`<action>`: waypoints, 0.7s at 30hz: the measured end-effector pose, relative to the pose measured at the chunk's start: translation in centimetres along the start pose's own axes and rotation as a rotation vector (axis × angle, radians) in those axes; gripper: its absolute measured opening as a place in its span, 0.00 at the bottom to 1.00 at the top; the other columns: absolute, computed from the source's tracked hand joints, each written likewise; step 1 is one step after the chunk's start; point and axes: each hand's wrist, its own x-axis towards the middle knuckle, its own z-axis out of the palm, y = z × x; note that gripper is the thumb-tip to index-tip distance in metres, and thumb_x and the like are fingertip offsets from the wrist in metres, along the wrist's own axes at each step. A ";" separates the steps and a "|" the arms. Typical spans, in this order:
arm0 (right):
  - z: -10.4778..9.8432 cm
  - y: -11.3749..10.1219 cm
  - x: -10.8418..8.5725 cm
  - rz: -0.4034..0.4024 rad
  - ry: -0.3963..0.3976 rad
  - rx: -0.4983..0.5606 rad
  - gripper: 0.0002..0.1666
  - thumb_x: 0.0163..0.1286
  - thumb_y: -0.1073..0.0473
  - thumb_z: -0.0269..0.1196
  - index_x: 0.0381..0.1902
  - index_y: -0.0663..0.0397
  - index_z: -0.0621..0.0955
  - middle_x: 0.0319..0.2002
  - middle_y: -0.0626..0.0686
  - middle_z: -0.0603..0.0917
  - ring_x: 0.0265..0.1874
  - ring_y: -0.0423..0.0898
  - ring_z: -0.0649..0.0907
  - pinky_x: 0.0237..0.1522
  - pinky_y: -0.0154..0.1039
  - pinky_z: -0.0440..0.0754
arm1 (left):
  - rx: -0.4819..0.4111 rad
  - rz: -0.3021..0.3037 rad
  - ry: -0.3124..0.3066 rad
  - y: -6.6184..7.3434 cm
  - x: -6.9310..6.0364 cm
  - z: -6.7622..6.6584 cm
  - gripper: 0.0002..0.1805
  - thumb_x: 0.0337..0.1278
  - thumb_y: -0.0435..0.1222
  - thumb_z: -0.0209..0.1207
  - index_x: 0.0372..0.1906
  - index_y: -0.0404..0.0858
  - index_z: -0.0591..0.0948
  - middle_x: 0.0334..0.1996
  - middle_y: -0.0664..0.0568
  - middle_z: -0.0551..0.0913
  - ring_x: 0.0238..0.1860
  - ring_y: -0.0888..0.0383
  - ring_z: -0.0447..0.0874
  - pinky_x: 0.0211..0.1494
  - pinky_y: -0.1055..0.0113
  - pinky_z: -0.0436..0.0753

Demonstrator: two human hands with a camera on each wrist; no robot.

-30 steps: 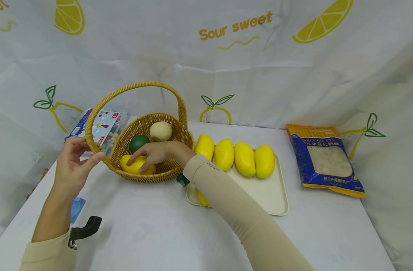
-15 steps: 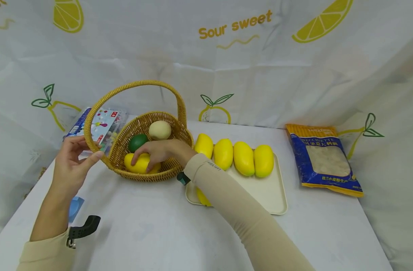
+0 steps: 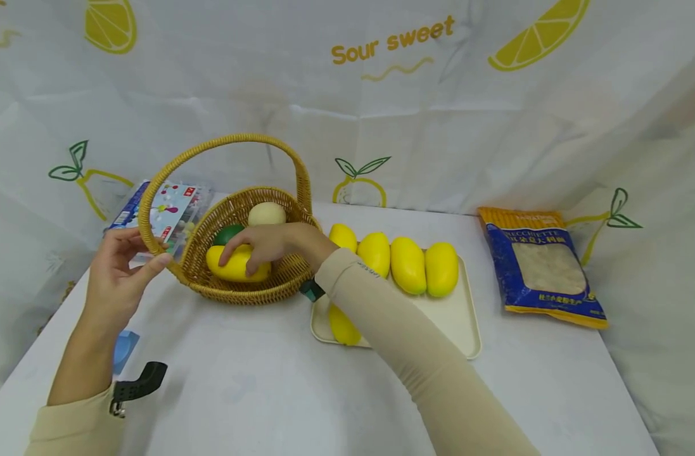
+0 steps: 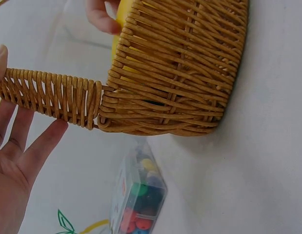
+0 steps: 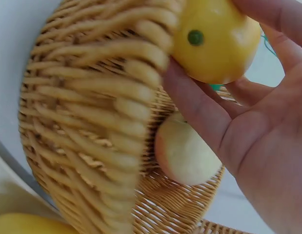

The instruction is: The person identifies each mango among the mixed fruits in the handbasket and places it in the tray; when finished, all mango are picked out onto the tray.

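A yellow mango (image 3: 231, 264) is gripped by my right hand (image 3: 267, 244) at the front of the wicker basket (image 3: 250, 296). In the right wrist view the thumb and fingers curl round the mango (image 5: 214, 44), which sits level with the basket's rim. Behind it in the basket lie a dark green fruit (image 3: 227, 235), partly covered, and a pale round fruit (image 3: 267, 214), seen with a pinkish side in the right wrist view. My left hand (image 3: 116, 269) holds the lower left end of the basket's arched handle (image 3: 210, 147) between thumb and fingers.
Several mangoes (image 3: 408, 266) lie on a cream tray (image 3: 444, 323) right of the basket, partly under my right forearm. A blue and orange pasta bag (image 3: 543, 266) lies further right. Behind the left hand is a clear box of coloured beads (image 3: 176, 212); a blue packet (image 3: 125, 349) lies near the left wrist.
My right hand has taken firmer hold of the mango and raised it slightly, shifting it right and then back; it now covers more of the green fruit. The left hand stays on the handle.
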 end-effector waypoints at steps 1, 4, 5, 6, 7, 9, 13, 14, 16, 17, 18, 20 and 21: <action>-0.2 -0.1 -0.1 -0.002 0.004 0.016 0.28 0.70 0.65 0.63 0.65 0.35 0.79 0.76 0.47 0.64 0.62 0.44 0.67 0.55 0.32 0.75 | -0.003 0.002 0.002 0.0 0.0 0.0 0.28 0.61 0.19 0.61 0.62 0.43 0.73 0.52 0.65 0.81 0.49 0.66 0.77 0.46 0.87 0.81; -0.6 -0.2 -0.7 -0.007 0.019 0.048 0.27 0.70 0.63 0.62 0.64 0.35 0.79 0.74 0.47 0.65 0.59 0.45 0.70 0.51 0.33 0.78 | -0.020 0.011 -0.001 0.0 -0.1 -0.1 0.28 0.60 0.18 0.60 0.62 0.42 0.73 0.52 0.64 0.81 0.49 0.65 0.77 0.46 0.87 0.82; -0.7 -0.3 -0.9 -0.011 0.024 0.058 0.27 0.70 0.63 0.62 0.64 0.34 0.79 0.73 0.47 0.65 0.58 0.46 0.70 0.51 0.33 0.79 | -0.018 0.014 -0.002 0.0 -0.1 -0.1 0.28 0.60 0.18 0.60 0.62 0.42 0.73 0.52 0.64 0.81 0.49 0.65 0.77 0.46 0.87 0.82; -0.8 -0.3 -1.1 -0.018 0.028 0.066 0.27 0.70 0.62 0.62 0.64 0.35 0.79 0.73 0.47 0.66 0.58 0.46 0.71 0.51 0.33 0.79 | -0.020 0.016 -0.003 0.0 -0.1 -0.1 0.28 0.60 0.18 0.60 0.62 0.41 0.73 0.53 0.64 0.81 0.48 0.65 0.77 0.46 0.87 0.82; -0.9 -0.3 -1.4 -0.030 0.033 0.069 0.27 0.70 0.61 0.62 0.64 0.35 0.79 0.72 0.47 0.66 0.57 0.46 0.72 0.51 0.33 0.80 | -0.019 0.017 -0.003 0.0 -0.1 -0.1 0.28 0.60 0.18 0.60 0.62 0.41 0.73 0.53 0.64 0.81 0.48 0.65 0.77 0.46 0.87 0.82; -1.1 -0.2 -1.8 -0.052 0.052 0.070 0.26 0.70 0.61 0.63 0.64 0.35 0.79 0.71 0.47 0.67 0.57 0.45 0.72 0.51 0.33 0.80 | -0.028 0.014 -0.006 0.0 -0.1 -0.1 0.28 0.60 0.18 0.60 0.62 0.41 0.73 0.53 0.64 0.80 0.49 0.65 0.77 0.47 0.87 0.82; -1.6 -0.1 -2.8 -0.095 0.105 0.059 0.26 0.70 0.61 0.65 0.64 0.35 0.79 0.70 0.47 0.68 0.53 0.45 0.74 0.46 0.33 0.81 | -0.027 0.009 -0.003 0.0 0.0 -0.1 0.28 0.60 0.18 0.61 0.62 0.43 0.73 0.53 0.65 0.80 0.49 0.66 0.77 0.46 0.87 0.82; -1.7 -0.1 -3.0 -0.102 0.115 0.061 0.27 0.69 0.62 0.65 0.64 0.35 0.79 0.71 0.47 0.68 0.52 0.45 0.75 0.43 0.33 0.81 | -0.045 0.008 -0.002 -0.1 0.0 -0.1 0.28 0.60 0.18 0.60 0.61 0.43 0.73 0.53 0.64 0.81 0.49 0.65 0.77 0.46 0.87 0.82; -2.0 0.0 -3.5 -0.118 0.138 0.052 0.27 0.70 0.62 0.65 0.64 0.35 0.79 0.72 0.46 0.67 0.50 0.45 0.76 0.39 0.33 0.81 | -0.063 0.010 0.000 -0.1 0.0 -0.2 0.28 0.60 0.17 0.60 0.61 0.43 0.74 0.52 0.63 0.81 0.48 0.65 0.77 0.45 0.87 0.82; -2.1 0.1 -3.9 -0.133 0.150 0.053 0.27 0.70 0.62 0.65 0.65 0.36 0.79 0.73 0.46 0.67 0.52 0.45 0.75 0.42 0.33 0.82 | -0.072 0.013 -0.001 -0.1 -0.1 -0.2 0.28 0.60 0.17 0.60 0.61 0.43 0.74 0.52 0.62 0.81 0.48 0.65 0.77 0.45 0.86 0.82; -2.3 0.1 -4.3 -0.146 0.161 0.056 0.26 0.71 0.61 0.65 0.65 0.36 0.78 0.74 0.46 0.67 0.54 0.44 0.75 0.45 0.34 0.82 | -0.078 0.013 -0.002 -0.1 -0.1 -0.2 0.28 0.60 0.17 0.60 0.61 0.43 0.74 0.52 0.62 0.81 0.48 0.65 0.77 0.45 0.86 0.82; -2.6 0.3 -5.1 -0.167 0.189 0.074 0.26 0.71 0.60 0.65 0.66 0.37 0.78 0.75 0.45 0.66 0.59 0.44 0.73 0.49 0.36 0.83 | -0.071 0.016 -0.008 -0.1 -0.1 -0.2 0.28 0.60 0.17 0.60 0.61 0.42 0.74 0.52 0.62 0.81 0.48 0.65 0.77 0.45 0.86 0.82; -2.7 0.4 -5.6 -0.174 0.206 0.080 0.26 0.72 0.58 0.65 0.66 0.36 0.78 0.75 0.45 0.65 0.61 0.44 0.72 0.50 0.38 0.83 | -0.058 0.015 -0.010 -0.1 0.0 -0.2 0.28 0.60 0.17 0.60 0.62 0.43 0.73 0.52 0.63 0.81 0.48 0.65 0.77 0.45 0.86 0.82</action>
